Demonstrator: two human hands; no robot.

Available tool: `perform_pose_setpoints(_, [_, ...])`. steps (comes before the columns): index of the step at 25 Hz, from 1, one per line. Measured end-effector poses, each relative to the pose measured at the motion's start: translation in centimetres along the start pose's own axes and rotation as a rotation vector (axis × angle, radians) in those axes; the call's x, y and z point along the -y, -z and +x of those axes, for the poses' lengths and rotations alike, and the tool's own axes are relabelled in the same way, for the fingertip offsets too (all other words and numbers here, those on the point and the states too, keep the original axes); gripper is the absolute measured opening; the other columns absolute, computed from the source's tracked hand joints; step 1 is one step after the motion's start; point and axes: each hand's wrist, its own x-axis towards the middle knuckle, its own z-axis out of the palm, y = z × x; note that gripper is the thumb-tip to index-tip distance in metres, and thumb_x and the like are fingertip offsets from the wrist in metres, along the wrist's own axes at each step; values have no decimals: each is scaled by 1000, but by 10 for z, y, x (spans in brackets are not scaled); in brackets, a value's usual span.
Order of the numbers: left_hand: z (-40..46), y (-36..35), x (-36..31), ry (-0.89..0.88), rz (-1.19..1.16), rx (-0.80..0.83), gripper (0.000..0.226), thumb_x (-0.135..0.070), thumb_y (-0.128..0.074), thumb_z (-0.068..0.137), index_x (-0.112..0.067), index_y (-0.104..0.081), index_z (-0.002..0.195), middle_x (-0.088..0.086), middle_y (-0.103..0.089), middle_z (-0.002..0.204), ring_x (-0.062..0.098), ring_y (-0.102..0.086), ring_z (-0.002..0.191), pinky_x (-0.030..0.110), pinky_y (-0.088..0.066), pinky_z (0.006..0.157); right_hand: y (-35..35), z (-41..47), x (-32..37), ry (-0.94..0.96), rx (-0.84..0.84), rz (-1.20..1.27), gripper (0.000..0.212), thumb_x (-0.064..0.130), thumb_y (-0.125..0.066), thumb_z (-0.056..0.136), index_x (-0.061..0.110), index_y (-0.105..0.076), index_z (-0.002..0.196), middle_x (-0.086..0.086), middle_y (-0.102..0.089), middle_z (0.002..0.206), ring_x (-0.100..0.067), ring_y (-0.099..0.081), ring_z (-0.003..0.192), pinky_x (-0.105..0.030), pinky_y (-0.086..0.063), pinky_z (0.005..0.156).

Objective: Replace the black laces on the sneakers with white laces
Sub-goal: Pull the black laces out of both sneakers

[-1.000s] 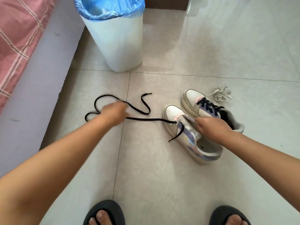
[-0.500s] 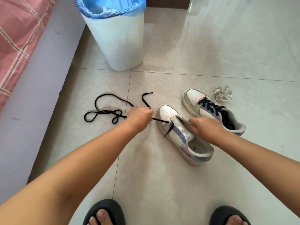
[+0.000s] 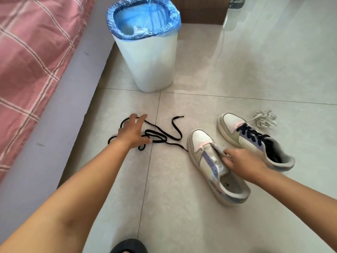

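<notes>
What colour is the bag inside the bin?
Blue; the bin bag shows clearly in the head view.

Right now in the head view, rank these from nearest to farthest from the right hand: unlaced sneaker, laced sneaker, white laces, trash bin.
1. Unlaced sneaker: the right hand grips its tongue.
2. Laced sneaker: just beyond the hand, on its far right side.
3. White laces: bundled on the floor past that sneaker's toe.
4. Trash bin: far off to the upper left.
</notes>
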Motion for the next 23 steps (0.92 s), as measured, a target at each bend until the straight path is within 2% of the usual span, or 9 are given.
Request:
perform_pose_setpoints(2, [10, -1, -2, 64, 118, 115, 117, -45, -76, 72, -43, 16, 145, 0, 28, 153, 31, 10, 144, 56, -23, 108, -5, -4, 17, 20, 57, 85, 25, 34, -44, 95, 14, -55, 106, -6, -63, 103, -26, -58, 96, -32, -38, 66])
perform_pose_setpoints(4, [20, -3, -6, 74, 159, 221, 120, -38, -76, 72, -48, 21, 141, -3, 36, 150, 32, 13, 144, 55, -27, 109, -12, -8, 30, 34, 117, 120, 27, 36, -44, 95, 14, -51, 108, -6, -61, 105, -25, -57, 97, -32, -39, 70])
perform_pose_setpoints(8, [24, -16, -27, -53, 221, 189, 82, -20, -66, 76, -34, -21, 143, 4, -14, 147, 30, -24, 129, 38, -46, 88, -15, -10, 36, -24, 164, 202, 26, 37, -45, 94, 15, -50, 108, -5, -62, 104, -23, -57, 95, -32, -41, 72])
perform_pose_setpoints(11, [12, -31, -35, -102, 210, 133, 34, -3, -46, 88, -12, -44, 121, 12, -41, 125, 29, -45, 109, 32, -41, 74, -10, -9, 41, -95, 244, 264, 30, 39, -47, 93, 17, -48, 113, -5, -60, 110, -22, -56, 98, -31, -44, 78])
perform_pose_setpoints(13, [2, -28, -37, -96, 120, 189, 24, -5, -49, 88, -8, -52, 111, 10, -52, 116, 26, -53, 101, 29, -41, 73, -2, -6, 44, -82, 245, 268, 53, 44, -52, 91, 17, -35, 133, -7, -47, 131, -22, -47, 118, -33, -41, 94])
perform_pose_setpoints(16, [-21, 13, -58, -204, -211, 189, 16, -7, -61, 80, -14, -59, 94, -1, -56, 87, 14, -52, 79, 19, -39, 63, 32, 5, 61, 121, 101, 390, 101, 46, -69, 78, 32, 2, 149, 8, -9, 154, -14, -10, 143, -38, -18, 116])
perform_pose_setpoints(18, [-46, 51, -82, -371, -400, 215, 16, -3, -63, 78, -16, -57, 85, -5, -53, 74, 9, -49, 67, 16, -39, 58, 59, 12, 86, 260, 125, 709, 112, 37, -80, 70, 35, -1, 149, 9, -19, 150, -7, -15, 140, -34, -19, 115])
perform_pose_setpoints(21, [-73, 97, -103, -444, -839, 167, 17, 3, -65, 81, -12, -57, 80, 7, -62, 75, 15, -58, 63, 22, -49, 58, 79, 19, 122, 364, 238, 1236, 52, 9, -75, 78, 5, -51, 124, -7, -63, 103, -10, -61, 96, -25, -45, 91])
perform_pose_setpoints(23, [-76, 119, -99, -370, -1122, -7, 17, 7, -63, 82, -8, -56, 80, 10, -62, 75, 15, -63, 59, 22, -53, 57, 86, 20, 132, 295, 329, 1430, 19, 8, -64, 87, 2, -60, 104, -6, -54, 69, -14, -58, 67, -29, -50, 85])
